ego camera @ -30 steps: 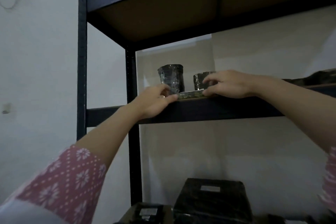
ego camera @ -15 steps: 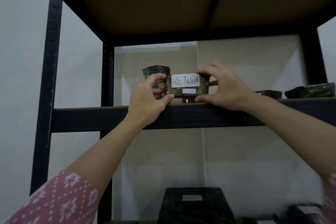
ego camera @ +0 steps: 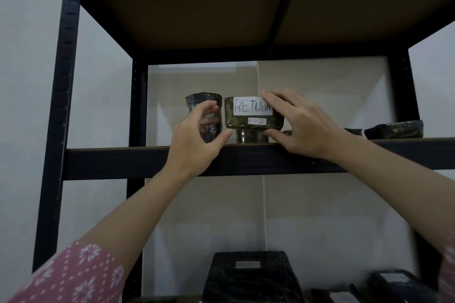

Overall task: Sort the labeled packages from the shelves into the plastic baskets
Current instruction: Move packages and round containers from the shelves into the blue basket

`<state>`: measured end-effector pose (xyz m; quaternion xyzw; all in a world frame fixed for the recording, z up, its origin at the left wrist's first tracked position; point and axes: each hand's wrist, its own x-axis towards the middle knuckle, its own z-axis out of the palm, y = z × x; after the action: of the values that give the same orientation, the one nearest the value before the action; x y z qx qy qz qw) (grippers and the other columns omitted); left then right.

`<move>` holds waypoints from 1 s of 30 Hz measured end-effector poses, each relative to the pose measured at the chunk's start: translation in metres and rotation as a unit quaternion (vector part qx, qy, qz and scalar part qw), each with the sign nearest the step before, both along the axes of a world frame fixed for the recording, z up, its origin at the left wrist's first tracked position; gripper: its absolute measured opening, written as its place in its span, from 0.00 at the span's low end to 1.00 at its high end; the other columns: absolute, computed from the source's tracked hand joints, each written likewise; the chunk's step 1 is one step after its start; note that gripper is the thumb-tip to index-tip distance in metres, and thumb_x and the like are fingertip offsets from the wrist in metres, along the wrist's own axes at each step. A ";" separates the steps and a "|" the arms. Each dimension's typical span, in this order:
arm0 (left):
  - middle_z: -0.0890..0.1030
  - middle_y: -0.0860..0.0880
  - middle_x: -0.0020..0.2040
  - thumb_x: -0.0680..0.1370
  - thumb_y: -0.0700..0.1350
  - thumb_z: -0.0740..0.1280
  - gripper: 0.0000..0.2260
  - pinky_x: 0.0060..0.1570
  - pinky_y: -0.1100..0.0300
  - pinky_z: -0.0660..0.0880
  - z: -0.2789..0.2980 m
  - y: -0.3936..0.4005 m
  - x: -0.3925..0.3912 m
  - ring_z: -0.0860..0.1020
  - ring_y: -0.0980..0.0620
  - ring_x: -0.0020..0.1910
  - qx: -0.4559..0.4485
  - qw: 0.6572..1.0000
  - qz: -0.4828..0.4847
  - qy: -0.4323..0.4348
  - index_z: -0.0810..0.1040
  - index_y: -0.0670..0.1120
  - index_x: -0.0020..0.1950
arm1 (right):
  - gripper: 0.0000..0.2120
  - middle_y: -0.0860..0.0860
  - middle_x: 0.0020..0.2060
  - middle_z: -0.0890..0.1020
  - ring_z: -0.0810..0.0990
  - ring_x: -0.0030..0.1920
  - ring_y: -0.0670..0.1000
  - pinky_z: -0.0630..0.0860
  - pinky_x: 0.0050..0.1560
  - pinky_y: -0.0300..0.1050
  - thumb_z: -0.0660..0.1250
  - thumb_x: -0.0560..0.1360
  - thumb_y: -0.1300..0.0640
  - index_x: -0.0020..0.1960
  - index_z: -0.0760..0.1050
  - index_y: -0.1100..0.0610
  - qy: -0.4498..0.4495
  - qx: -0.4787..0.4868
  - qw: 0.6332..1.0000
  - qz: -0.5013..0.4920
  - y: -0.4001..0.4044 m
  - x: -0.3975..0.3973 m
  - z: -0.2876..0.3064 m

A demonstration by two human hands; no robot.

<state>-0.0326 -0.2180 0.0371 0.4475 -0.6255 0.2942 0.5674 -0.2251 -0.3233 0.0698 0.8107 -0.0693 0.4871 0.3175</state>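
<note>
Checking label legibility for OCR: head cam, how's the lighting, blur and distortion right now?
Head view: dim and flat, no glare; wide-angle bends the shelf uprights. The RETURN label reads sharply, its last letter covered by the right hand; the small tag below is too small to read. Left hand is sharp; bottom-shelf parcels are soft and dark.

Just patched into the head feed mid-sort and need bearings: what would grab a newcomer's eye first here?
First, the dark film-wrapped package with a white handwritten RETURN label, held up at the middle shelf's front edge of the black metal shelving rack. The right hand pinches its right end; the left hand curls at its left end, touch unclear. Left of it stands a dark wrapped cylinder-shaped package, partly behind the left hand.
</note>
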 end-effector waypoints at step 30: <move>0.64 0.47 0.73 0.74 0.57 0.65 0.34 0.68 0.52 0.62 -0.272 -0.084 -0.489 0.66 0.47 0.70 0.395 0.911 0.036 -0.113 0.58 0.44 0.74 | 0.29 0.61 0.58 0.75 0.75 0.55 0.61 0.72 0.54 0.51 0.73 0.69 0.57 0.66 0.66 0.65 -0.009 0.305 0.942 -0.142 -0.030 -0.532 -0.258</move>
<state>-0.5217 -0.3016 -0.2353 0.6217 -0.7336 0.0917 0.2588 -0.7574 -0.3535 -0.1880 0.8459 -0.3318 0.3997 0.1207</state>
